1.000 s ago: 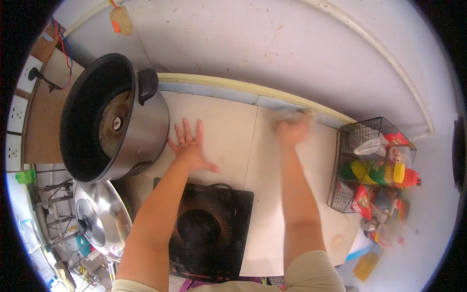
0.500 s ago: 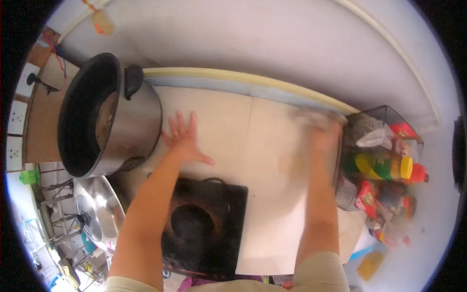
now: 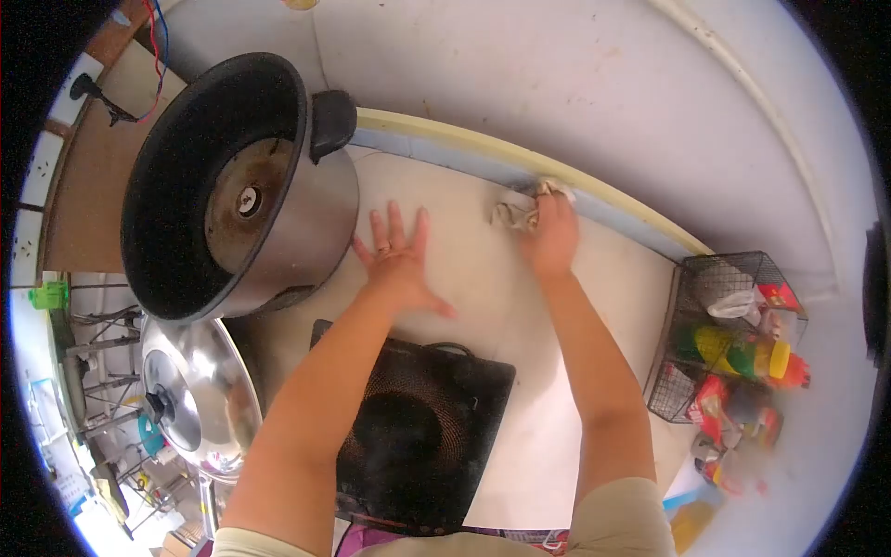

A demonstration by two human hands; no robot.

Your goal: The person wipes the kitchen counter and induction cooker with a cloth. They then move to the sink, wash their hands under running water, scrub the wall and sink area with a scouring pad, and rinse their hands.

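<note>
My left hand (image 3: 399, 269) lies spread on the pale countertop (image 3: 464, 204), fingers apart, just right of the big dark pot (image 3: 311, 223). Nothing is in it. Near the back edge of the counter, my right hand (image 3: 554, 234) is closed on a crumpled greyish cloth (image 3: 516, 213), which pokes out past the fingers to the left and top, by the blue and yellow ledge (image 3: 520, 153). Below my left hand, a black induction cooktop (image 3: 418, 436) rests on the counter, partly covered by my left forearm.
A wire basket (image 3: 664, 390) with bottles and packets stands at the right, against the wall. A shiny metal lid (image 3: 218, 399) leans at the lower left, under the pot. Wall sockets (image 3: 42, 167) and a plug with wires are at the far left.
My right hand has moved left with the cloth, away from the basket and along the back ledge. My left hand keeps its spread pose beside the pot. The camera view has shifted.
</note>
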